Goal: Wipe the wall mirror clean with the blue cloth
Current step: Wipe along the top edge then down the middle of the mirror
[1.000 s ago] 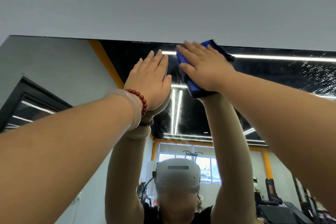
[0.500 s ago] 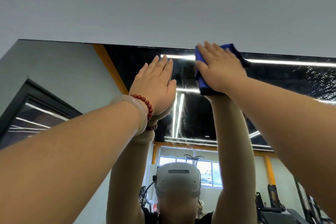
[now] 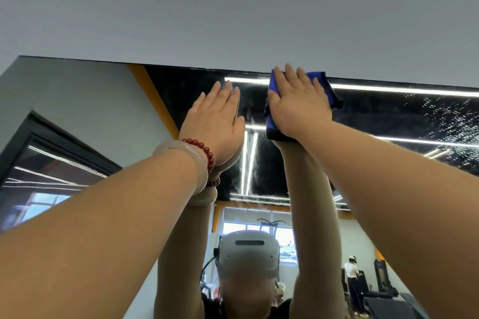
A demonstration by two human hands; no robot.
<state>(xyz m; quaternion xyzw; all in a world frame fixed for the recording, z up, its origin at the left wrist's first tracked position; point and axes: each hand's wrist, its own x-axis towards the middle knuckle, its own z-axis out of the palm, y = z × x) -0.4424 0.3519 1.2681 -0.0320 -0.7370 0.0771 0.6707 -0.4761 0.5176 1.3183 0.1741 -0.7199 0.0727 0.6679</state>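
Right hand (image 3: 302, 109) presses the blue cloth (image 3: 271, 122) to the wall mirror (image 3: 388, 116) at its top edge; left hand (image 3: 216, 124) lies flat beside it.

The right hand's fingers are straight and slightly spread over the cloth, with the fingertips reaching the mirror's top edge. Cloth shows past the hand on its left side and at its upper right. The left hand has its fingers straight and close together. It rests empty on the glass, just beside the cloth, with a red bead bracelet (image 3: 204, 150) and a pale bangle (image 3: 186, 160) at the wrist. White specks (image 3: 440, 122) fleck the glass toward the mirror's right side.
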